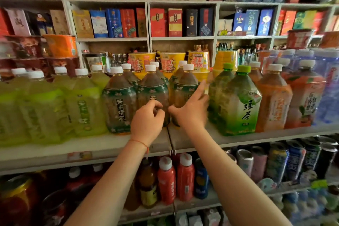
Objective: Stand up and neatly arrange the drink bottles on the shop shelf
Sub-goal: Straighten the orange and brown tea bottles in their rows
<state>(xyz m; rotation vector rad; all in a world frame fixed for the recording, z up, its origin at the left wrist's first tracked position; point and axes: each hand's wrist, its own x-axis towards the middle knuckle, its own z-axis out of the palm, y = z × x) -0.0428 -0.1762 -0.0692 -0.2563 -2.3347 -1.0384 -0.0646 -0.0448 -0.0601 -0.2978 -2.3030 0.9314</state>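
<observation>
Large drink bottles stand upright in rows on the grey shop shelf. Three dark jasmine tea bottles with white caps are at the centre: one on the left, a middle one and a right one. My left hand hovers in front of the middle bottle with its fingers curled and holds nothing. My right hand is spread in front of the right tea bottle, its index finger pointing up. A green tea bottle with a green cap stands just right of it.
Yellow-green drink bottles fill the shelf to the left, orange ones and blue water packs to the right. Yellow noodle cups stand behind the bottles. Smaller red bottles and cans fill the shelf below.
</observation>
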